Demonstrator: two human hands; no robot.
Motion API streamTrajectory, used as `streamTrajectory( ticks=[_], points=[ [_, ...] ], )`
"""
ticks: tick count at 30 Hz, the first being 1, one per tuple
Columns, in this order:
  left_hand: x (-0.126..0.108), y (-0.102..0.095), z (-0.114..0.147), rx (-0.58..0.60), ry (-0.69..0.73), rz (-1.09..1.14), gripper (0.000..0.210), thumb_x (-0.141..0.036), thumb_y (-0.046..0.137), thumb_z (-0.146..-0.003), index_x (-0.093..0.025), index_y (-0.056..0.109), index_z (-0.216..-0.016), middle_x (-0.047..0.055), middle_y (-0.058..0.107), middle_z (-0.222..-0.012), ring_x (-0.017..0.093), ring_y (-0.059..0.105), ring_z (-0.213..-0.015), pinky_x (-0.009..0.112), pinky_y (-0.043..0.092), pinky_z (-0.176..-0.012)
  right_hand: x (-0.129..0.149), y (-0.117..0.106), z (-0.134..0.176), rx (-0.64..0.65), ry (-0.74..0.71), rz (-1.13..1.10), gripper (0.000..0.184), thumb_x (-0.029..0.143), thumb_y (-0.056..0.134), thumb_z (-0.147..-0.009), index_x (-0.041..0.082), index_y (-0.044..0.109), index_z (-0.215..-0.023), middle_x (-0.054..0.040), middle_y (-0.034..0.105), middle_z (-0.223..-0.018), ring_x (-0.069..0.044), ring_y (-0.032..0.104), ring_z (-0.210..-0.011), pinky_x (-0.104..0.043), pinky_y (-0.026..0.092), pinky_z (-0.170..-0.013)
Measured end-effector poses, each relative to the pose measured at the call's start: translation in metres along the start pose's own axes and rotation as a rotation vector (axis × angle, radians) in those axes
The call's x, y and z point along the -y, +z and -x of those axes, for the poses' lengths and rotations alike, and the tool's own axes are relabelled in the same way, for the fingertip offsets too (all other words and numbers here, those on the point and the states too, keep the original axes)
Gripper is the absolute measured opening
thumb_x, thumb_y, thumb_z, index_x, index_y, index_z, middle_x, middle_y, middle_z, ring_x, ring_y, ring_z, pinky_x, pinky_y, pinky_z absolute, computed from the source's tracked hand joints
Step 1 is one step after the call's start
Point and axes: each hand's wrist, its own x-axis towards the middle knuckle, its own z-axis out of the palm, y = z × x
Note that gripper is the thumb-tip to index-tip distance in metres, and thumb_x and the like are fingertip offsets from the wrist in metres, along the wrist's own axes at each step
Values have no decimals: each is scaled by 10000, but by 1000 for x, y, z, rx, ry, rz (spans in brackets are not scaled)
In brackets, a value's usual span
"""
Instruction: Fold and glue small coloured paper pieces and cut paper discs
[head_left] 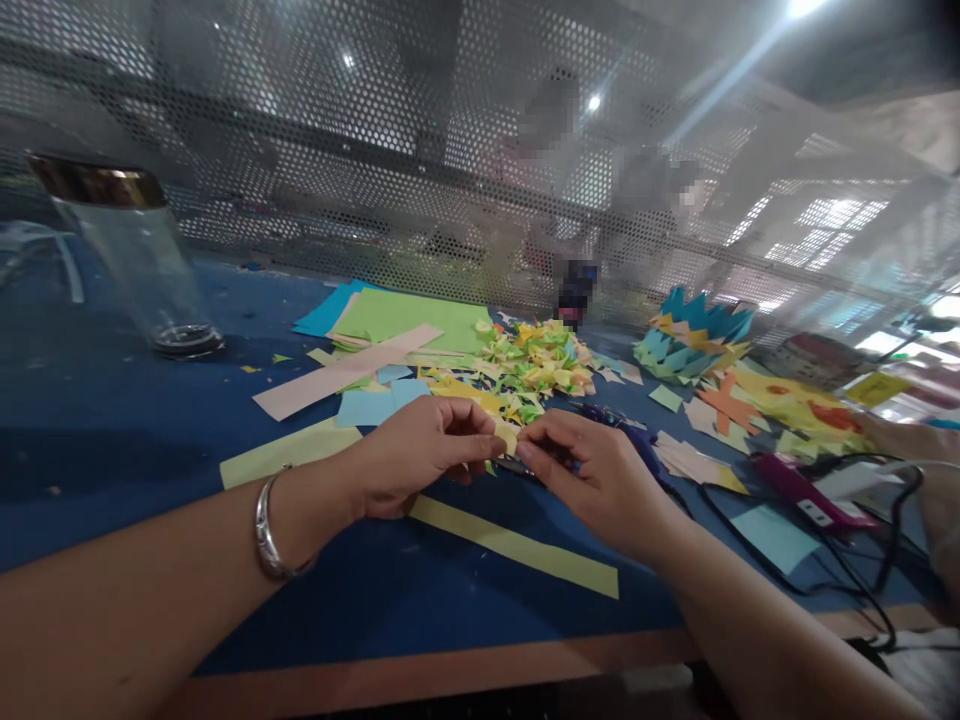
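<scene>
Far left, a clear glass bottle with a shiny brown lid [139,275] is standing on the blue tabletop [150,430], well apart from your hands. Next, a pale yellow-green paper strip [289,450] is lying partly behind your left forearm; a silver metal bangle [266,530] is circling that wrist. Beyond it, a flat pale pink paper strip [349,370] is lying slantwise, near a bright green paper sheet [420,315] with a blue sheet [319,317] showing at its left. Your left hand [435,450] is pinching a small pale yellow paper piece [508,434] between thumb and index, other fingers curling under. So the piece is sitting between both hands, above the table. A loose heap of yellow and green folded paper bits [544,350] is lying just behind it. Below, a long flat yellow paper strip [525,550] is running rightward from under your left hand. Your right hand [592,470] is pinching the piece's right edge, thumb to index; can't tell the remaining fingertips. Further right, a zigzag teal-and-yellow paper ring [690,340] is standing behind crossed orange paper strips [724,403]. Then a magenta plastic power strip [814,493] is lying among black cables [892,530].
</scene>
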Motion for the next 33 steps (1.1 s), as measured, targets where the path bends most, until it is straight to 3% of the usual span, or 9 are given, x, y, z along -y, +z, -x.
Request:
streamTrajectory(
  ticks=[7,18,24,29,33],
  points=[
    [5,-3,-6,16,71,-162,224,-356,728,-843,-180,589,-842,-54,532,-724,84,482,-606,231,395,-593,-8,2,1,24,59,-67,169,287,555,-986,195,656,-887,12,563,-769,-118,487,-659,-257,358,-568],
    [-2,-2,-3,30,99,-395,204,-349,677,-846,-184,579,-776,-45,543,-676,111,496,-626,247,393,-599,-12,4,2,3,46,-58,141,250,557,-978,195,640,-878,12,565,-777,-120,491,-676,-254,360,-578],
    [-12,-10,0,68,187,-521,216,-332,634,-863,-186,575,-715,-25,581,-674,123,569,-641,258,426,-650,-9,-17,15,54,76,141,144,305,584,-972,215,663,-892,3,638,-795,-120,538,-640,-242,378,-550],
    [-16,-18,8,224,8,-611,210,-406,601,-878,-219,586,-782,-53,457,-583,103,412,-429,272,309,-487,-24,-39,50,151,198,389,223,413,539,-987,250,678,-923,9,639,-727,-144,550,-607,-277,382,-566],
    [-19,-18,11,314,58,-792,224,-342,627,-814,-202,542,-662,-21,475,-588,120,413,-508,282,298,-516,-37,-53,80,141,355,412,282,491,522,-975,254,672,-937,-7,679,-790,-168,595,-658,-292,440,-605]
  ],
)
